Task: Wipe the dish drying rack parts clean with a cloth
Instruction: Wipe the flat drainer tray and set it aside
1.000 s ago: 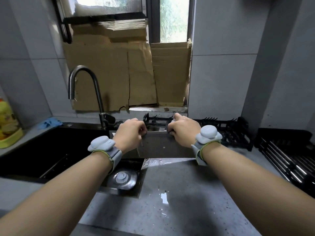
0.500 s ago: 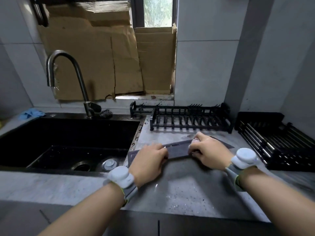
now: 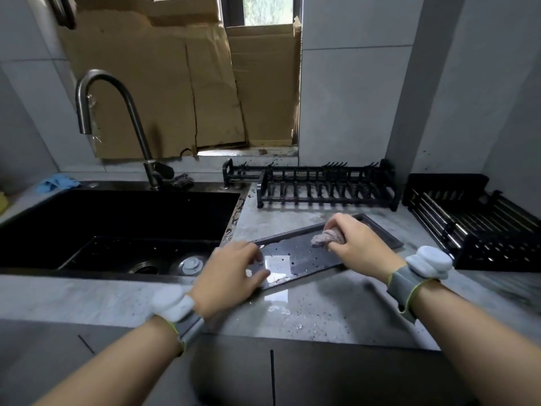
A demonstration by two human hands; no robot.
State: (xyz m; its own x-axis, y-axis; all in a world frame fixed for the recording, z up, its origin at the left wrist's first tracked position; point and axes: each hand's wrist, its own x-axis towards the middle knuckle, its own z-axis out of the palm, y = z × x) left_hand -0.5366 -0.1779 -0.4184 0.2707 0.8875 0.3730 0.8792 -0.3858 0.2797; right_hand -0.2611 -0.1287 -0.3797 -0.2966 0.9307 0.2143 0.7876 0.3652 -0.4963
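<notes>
While flat on the wet counter (image 3: 322,312) at mid-frame, lies slantwise, near end lower left, far end upper right: tray (image 3: 304,256), dark, shallow, beaded with water. Pressed onto its near end, left hand (image 3: 231,276), fingers spread and fairly straight, thumb along the front edge, nothing clutched. Curled round a bunched greyish cloth (image 3: 326,237), right hand (image 3: 355,244), knuckles up, cloth end poking out toward the left and touching the tray's surface near its far half. Strapped on both wrists, grey bands with white pods (one per wrist). Just behind the tray, toward the upper middle, rack (image 3: 328,186), black, slotted, standing on the counter against the wall, apart from the tray. At right edge of frame, basket (image 3: 474,227), black with metal rods, well apart from the hands. Filling the left half, sink (image 3: 117,227), black, with a drain and a white stopper at its bottom. Rising behind it in the upper left, faucet (image 3: 114,118), curved, dull metal. Propped over the window at top centre, cardboard (image 3: 181,92), creased and torn along its lower edge. At far left on the counter, a blue rag (image 3: 57,181), crumpled.
</notes>
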